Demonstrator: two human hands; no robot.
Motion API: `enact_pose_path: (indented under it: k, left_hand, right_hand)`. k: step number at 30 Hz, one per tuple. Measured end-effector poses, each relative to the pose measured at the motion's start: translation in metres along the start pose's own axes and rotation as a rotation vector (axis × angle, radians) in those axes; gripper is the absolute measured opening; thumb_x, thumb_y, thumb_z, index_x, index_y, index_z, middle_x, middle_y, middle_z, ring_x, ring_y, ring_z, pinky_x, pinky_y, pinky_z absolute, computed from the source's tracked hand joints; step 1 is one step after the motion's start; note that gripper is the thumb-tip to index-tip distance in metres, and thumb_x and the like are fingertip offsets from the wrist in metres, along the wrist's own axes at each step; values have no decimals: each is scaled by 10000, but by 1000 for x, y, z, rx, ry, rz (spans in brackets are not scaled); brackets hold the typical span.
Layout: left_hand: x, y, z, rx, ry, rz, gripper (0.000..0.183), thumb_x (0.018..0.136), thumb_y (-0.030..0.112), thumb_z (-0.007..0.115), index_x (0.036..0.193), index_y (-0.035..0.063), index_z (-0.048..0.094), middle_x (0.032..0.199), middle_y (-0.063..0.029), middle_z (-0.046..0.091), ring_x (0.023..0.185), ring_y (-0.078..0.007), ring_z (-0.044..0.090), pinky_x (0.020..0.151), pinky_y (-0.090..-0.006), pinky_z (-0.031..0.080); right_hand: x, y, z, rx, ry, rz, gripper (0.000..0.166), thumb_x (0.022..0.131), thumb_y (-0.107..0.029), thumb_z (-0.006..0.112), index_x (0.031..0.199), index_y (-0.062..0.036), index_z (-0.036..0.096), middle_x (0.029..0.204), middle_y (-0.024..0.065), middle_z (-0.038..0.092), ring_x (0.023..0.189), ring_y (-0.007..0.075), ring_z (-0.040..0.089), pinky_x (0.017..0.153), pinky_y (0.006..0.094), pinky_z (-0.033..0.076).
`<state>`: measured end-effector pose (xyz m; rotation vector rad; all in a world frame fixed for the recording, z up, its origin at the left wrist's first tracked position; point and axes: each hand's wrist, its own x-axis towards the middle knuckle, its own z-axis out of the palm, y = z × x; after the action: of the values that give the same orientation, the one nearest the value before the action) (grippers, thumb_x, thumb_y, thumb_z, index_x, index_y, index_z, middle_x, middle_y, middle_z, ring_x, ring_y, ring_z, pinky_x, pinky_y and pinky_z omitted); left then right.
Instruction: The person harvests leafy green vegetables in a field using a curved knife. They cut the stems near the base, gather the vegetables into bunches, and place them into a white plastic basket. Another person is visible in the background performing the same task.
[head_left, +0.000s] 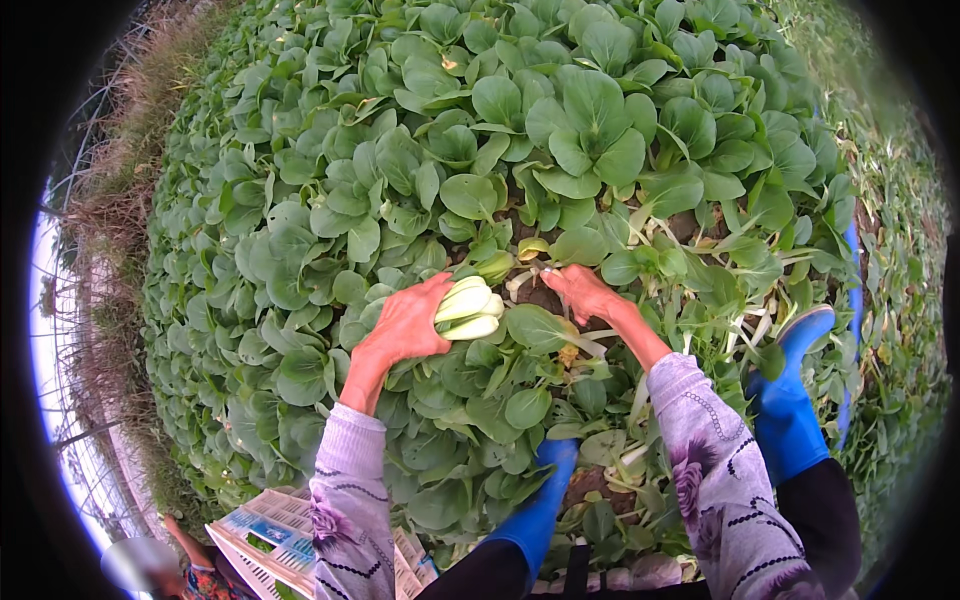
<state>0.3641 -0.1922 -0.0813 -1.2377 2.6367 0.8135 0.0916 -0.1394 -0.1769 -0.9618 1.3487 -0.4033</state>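
My left hand (405, 321) is closed around several heads of bok choy (471, 307), their pale stem bases pointing right and their leaves hidden behind the hand. To the right, my right hand (581, 292) grips a small tool, perhaps a knife (541, 266), mostly covered by the fingers. Its tip lies near pale cut stems (519, 282) and a yellow leaf (532, 247) over bare soil. Growing bok choy plants (592, 127) surround both hands.
Two blue boots (787, 412) stand among the plants and loose leaves. A white plastic crate (262, 570) is at the lower left, with another person (202, 574) beside it. A blue hose or strip (855, 285) runs along the right; dry grass (112, 187) borders the left.
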Motion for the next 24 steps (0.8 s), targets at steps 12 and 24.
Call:
enact_pose_path:
  k: [12, 24]
  left_hand:
    - [-13, 12, -5, 39, 110, 12, 726, 493, 158, 705, 1184, 51, 507, 1240, -163, 512, 1041, -325, 553, 878, -370, 456]
    - [-122, 157, -50, 736, 357, 420, 420, 720, 37, 534, 1133, -34, 506, 1327, -190, 419, 699, -190, 468, 626, -290, 422]
  right_hand:
    - [-33, -15, 24, -237, 217, -94, 489, 922, -361, 432, 689, 68, 466, 600, 192, 495, 484, 327, 508, 578, 407, 423]
    - [-137, -57, 65, 1015, 458, -273, 343, 809, -379, 642, 918, -73, 532, 779, 101, 642, 449, 29, 379, 371, 186, 286]
